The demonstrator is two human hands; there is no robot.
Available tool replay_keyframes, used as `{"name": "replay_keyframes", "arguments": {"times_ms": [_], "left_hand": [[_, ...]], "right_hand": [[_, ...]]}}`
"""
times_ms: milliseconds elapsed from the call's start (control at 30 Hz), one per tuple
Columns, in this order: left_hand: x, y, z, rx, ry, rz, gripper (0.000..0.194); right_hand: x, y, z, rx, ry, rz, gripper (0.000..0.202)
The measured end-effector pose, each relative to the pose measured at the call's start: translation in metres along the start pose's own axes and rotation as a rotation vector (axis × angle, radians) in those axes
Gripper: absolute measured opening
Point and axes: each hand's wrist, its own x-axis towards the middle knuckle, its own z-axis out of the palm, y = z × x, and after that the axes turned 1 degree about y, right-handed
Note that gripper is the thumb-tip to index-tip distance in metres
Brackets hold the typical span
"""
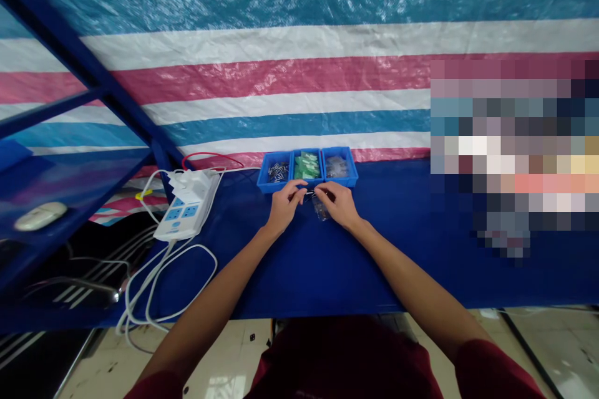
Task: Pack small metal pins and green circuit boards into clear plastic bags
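My left hand (285, 206) is closed in a pinch, thumb and index finger together, just in front of the blue bins. Close beside it, my right hand (340, 202) is also pinched, its fingertips at the top of a small clear plastic bag (321, 209). Something small and dark shows in the bag, too small to name. A thin, shiny bit (309, 192) shows between the two sets of fingertips; its kind is unclear. Behind the hands stand three blue bins: one with small metal pins or screws (278, 172), one with green packets (307, 166), one with clear plastic bags (336, 167).
A white power strip (183, 215) with plugs and looped white cables (161, 262) lies left on the blue table (318, 280). A blue metal frame (126, 115) rises at the left, near a white mouse-like object (41, 216). The right side is pixelated. A striped tarp (281, 43) hangs behind.
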Motion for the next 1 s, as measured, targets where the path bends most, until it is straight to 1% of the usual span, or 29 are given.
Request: {"name": "replay_keyframes", "arguments": {"times_ms": [67,167,267,400,500,600,767,800,867,967,1000], "left_hand": [[-0.001,0.001,0.0,-0.007,-0.007,0.002,0.025],[-0.001,0.001,0.001,-0.019,-0.015,0.007,0.025],[-0.001,0.0,0.001,-0.026,-0.01,-0.002,0.026],[0.0,-0.001,0.0,0.019,0.023,-0.011,0.029],[0.002,-0.002,-0.001,0.051,0.041,0.004,0.032],[0.002,-0.001,-0.001,0.061,0.086,0.054,0.029],[-0.002,0.003,0.001,0.097,0.148,0.129,0.026],[-0.002,0.004,-0.001,0.115,0.182,0.148,0.026],[-0.001,0.007,-0.007,0.164,0.316,0.201,0.025],[0.008,0.005,-0.025,0.269,0.569,0.279,0.022],[0.012,0.002,-0.031,0.317,0.609,0.284,0.022]], "right_hand": [[-0.001,-0.001,0.001,0.015,-0.058,-0.025,0.025],[-0.001,-0.002,0.002,0.04,-0.098,-0.044,0.024],[-0.001,-0.002,0.002,0.038,-0.084,-0.054,0.025],[-0.001,0.0,0.001,0.014,-0.008,-0.023,0.026],[-0.001,0.001,0.0,0.0,0.019,-0.004,0.027],[-0.001,0.0,0.0,-0.01,0.007,-0.009,0.027],[-0.001,0.0,0.002,-0.006,-0.054,-0.015,0.027],[-0.001,0.0,0.003,-0.003,-0.067,-0.011,0.026],[-0.001,0.002,0.004,-0.016,-0.081,0.003,0.026],[-0.001,0.006,0.004,-0.064,-0.063,0.029,0.026],[-0.001,0.007,0.004,-0.081,-0.056,0.032,0.025]]}}
